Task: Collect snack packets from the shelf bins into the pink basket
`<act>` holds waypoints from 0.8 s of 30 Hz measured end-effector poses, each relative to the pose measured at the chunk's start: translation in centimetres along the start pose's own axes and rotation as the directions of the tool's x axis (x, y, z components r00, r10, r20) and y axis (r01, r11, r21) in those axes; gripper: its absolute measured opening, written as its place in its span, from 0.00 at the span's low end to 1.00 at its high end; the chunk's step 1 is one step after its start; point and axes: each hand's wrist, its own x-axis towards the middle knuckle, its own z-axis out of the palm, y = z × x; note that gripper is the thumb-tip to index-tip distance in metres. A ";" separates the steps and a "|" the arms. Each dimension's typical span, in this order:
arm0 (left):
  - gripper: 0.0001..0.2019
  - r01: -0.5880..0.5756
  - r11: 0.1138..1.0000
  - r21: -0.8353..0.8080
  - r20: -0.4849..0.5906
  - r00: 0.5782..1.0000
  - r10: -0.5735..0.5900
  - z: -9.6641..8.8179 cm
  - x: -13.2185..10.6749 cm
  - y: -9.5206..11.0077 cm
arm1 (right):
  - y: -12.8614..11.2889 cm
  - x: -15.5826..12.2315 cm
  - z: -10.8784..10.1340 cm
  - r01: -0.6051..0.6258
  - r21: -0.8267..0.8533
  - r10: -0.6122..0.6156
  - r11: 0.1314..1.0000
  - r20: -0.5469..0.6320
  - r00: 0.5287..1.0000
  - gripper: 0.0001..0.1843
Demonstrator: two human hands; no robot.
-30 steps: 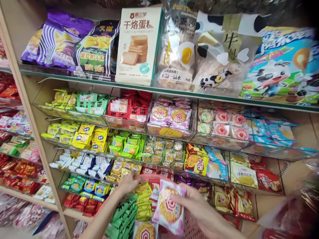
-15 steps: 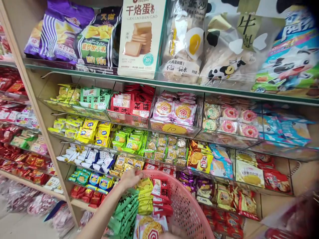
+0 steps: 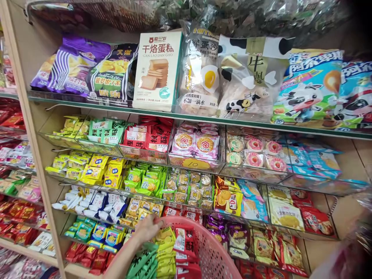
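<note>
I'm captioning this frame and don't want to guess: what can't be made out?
All in the head view:
Right hand: outside the frame.
Basket: lower part, cut off by the bottom edge.
Green packs inside: full count, same edge.
Lower-right shape: too blurred to identify.

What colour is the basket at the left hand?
The basket is pink; the head view shows it best.

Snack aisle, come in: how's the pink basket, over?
Left grip holding pink basket; right grip unseen. Green, yellow, red packets inside. Forearm hides part of basket.
</note>
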 end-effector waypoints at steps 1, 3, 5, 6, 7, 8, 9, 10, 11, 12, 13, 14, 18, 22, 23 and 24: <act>0.17 0.001 1.000 -0.003 0.003 1.000 -0.001 0.0 0.0 0.0 | 0.2 0.1 -0.1 -0.032 0.003 0.032 0.999 0.017 0.999 0.14; 0.17 0.003 1.000 -0.001 0.007 1.000 -0.003 0.0 -0.1 0.2 | 0.7 0.1 -0.2 -0.101 0.018 0.100 0.995 0.042 0.994 0.13; 0.17 -0.004 1.000 0.011 -0.001 1.000 0.004 0.0 -0.2 0.3 | 1.2 -0.1 0.0 -0.144 0.021 0.143 0.989 0.043 0.989 0.15; 0.17 -0.010 1.000 0.018 -0.006 1.000 0.010 -0.1 -0.2 0.4 | 1.5 -0.4 0.3 -0.158 0.023 0.157 0.987 0.036 0.987 0.16; 0.17 -0.014 1.000 0.019 -0.009 1.000 0.015 -0.1 -0.3 0.5 | 1.8 -0.7 0.6 -0.168 0.024 0.168 0.985 0.026 0.986 0.16; 0.17 -0.018 1.000 0.017 -0.008 1.000 0.018 -0.1 -0.3 0.5 | 2.0 -1.0 0.9 -0.176 0.026 0.176 0.984 0.016 0.984 0.17; 0.17 -0.019 1.000 0.012 -0.004 1.000 0.019 -0.2 -0.4 0.6 | 2.2 -1.3 1.1 -0.182 0.027 0.182 0.983 0.006 0.983 0.17; 0.17 -0.018 1.000 0.006 0.001 1.000 0.018 -0.2 -0.4 0.7 | 2.3 -1.6 1.3 -0.187 0.029 0.187 0.982 0.000 0.982 0.17; 0.17 -0.016 1.000 0.002 0.006 1.000 0.016 -0.3 -0.5 0.8 | 2.3 -1.8 1.3 -0.190 0.031 0.190 0.981 -0.005 0.982 0.17; 0.17 -0.015 1.000 -0.002 0.008 1.000 0.015 -0.3 -0.5 0.8 | 2.3 -1.9 1.2 -0.192 0.032 0.192 0.981 -0.007 0.981 0.17; 0.17 -0.015 1.000 -0.005 0.008 1.000 0.015 -0.3 -0.6 0.9 | 2.2 -2.1 1.0 -0.193 0.034 0.193 0.981 -0.006 0.981 0.17; 0.17 -0.017 1.000 -0.005 0.007 1.000 0.018 -0.3 -0.6 0.9 | 2.1 -2.1 0.7 -0.193 0.036 0.193 0.981 -0.004 0.981 0.17; 0.18 -0.026 1.000 0.007 0.009 1.000 0.026 -0.3 -0.6 1.0 | 2.0 -2.6 0.4 -0.190 0.047 0.190 0.981 0.010 0.982 0.17; 0.18 -0.013 1.000 0.018 0.015 1.000 0.013 -0.3 -0.6 1.0 | 3.4 -4.5 2.7 -0.180 0.053 0.181 0.982 -0.029 0.983 0.28; 0.18 -0.015 1.000 0.020 0.016 1.000 0.015 -0.3 -0.6 1.1 | 3.9 -5.1 3.4 -0.173 0.052 0.175 0.983 -0.041 0.984 0.30; 0.19 -0.015 1.000 0.021 0.019 1.000 0.015 -0.3 -0.6 1.1 | 4.3 -5.6 4.1 -0.164 0.054 0.167 0.985 -0.051 0.985 0.31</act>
